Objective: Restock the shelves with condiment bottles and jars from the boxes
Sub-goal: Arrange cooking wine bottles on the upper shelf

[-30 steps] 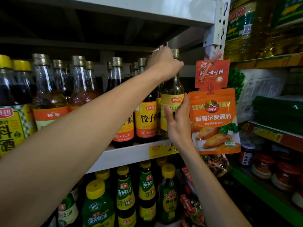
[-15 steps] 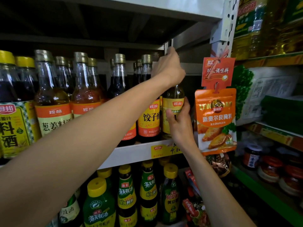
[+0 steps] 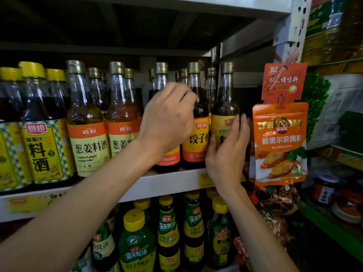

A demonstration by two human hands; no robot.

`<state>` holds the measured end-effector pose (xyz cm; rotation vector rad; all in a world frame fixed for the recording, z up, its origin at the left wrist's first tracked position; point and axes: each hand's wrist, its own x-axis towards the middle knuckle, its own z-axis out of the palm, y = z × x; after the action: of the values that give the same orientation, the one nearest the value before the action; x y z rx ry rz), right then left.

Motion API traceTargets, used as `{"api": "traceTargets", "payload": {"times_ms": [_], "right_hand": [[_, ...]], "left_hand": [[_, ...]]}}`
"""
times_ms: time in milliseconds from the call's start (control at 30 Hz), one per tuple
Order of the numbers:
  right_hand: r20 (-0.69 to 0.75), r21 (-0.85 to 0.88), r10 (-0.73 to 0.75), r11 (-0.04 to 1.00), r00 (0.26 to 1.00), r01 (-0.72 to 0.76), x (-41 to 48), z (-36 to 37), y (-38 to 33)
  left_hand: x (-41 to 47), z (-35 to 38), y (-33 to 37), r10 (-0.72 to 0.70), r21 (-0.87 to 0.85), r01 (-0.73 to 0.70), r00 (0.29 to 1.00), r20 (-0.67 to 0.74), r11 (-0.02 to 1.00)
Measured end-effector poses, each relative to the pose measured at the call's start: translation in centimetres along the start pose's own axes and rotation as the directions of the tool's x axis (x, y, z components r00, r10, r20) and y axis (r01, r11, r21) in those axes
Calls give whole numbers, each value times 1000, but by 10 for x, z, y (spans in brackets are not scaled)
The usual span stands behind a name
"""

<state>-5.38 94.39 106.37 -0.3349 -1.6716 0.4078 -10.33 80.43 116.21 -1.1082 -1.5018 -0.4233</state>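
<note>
A tall glass bottle (image 3: 225, 91) with a gold cap and yellow label stands at the right end of the middle shelf (image 3: 172, 183). My right hand (image 3: 227, 156) touches its lower front and right side with the fingers pointing straight up. My left hand (image 3: 169, 120) hovers to the left, below the caps, fingers loosely curled and holding nothing. Its fingertips are next to the neck of a dark vinegar bottle (image 3: 196, 148) with an orange label. No boxes are in view.
Cooking-wine bottles (image 3: 88, 146) fill the shelf to the left. Green-labelled sauce bottles (image 3: 137, 244) stand on the shelf below. An orange sachet strip (image 3: 279, 142) hangs from the upright just right of my right hand. Jars (image 3: 324, 191) and oil jugs (image 3: 334, 26) occupy the neighbouring rack.
My left hand has let go of the yellow-labelled bottle's cap and dropped down and left. My right hand's fingers have straightened along the bottle. The bottle now stands on the shelf.
</note>
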Motion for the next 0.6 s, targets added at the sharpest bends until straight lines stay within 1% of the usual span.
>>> {"api": "traceTargets", "payload": {"times_ms": [67, 133, 167, 233, 267, 300, 367, 433, 500, 600], "right_hand": [[-32, -20, -64, 998, 997, 64, -6, 2, -5], [-64, 48, -120, 991, 991, 124, -9, 2, -14], [-89, 80, -173, 980, 981, 180, -7, 1, -20], [-111, 98, -293, 948, 950, 304, 5, -1, -34], [-90, 105, -324, 937, 942, 333, 16, -2, -42], [-40, 124, -316, 940, 948, 318, 29, -2, -51], [126, 153, -210, 970, 970, 190, 55, -2, -70], [308, 123, -110, 990, 945, 75, 75, 0, -79], [435, 70, -67, 997, 898, 40, 88, 2, -80], [510, 13, -60, 998, 858, 62, 97, 0, -82]], "left_hand": [[-19, -9, -17, -44, 18, 44, 999, -23, 999], [-26, -17, -30, -67, 72, 69, 997, -33, 995], [-25, -20, -35, -68, 130, 70, 997, -20, 989], [-16, -23, -41, -88, 269, 67, 994, 67, 961], [-9, -23, -43, -124, 317, 74, 982, 141, 945], [-2, -23, -44, -170, 359, 81, 959, 225, 930], [9, -21, -47, -221, 417, 52, 903, 368, 907], [12, -17, -49, -209, 409, 2, 861, 463, 912], [11, -16, -50, -190, 366, -16, 832, 520, 930], [10, -17, -53, -180, 306, -3, 805, 565, 952]]}}
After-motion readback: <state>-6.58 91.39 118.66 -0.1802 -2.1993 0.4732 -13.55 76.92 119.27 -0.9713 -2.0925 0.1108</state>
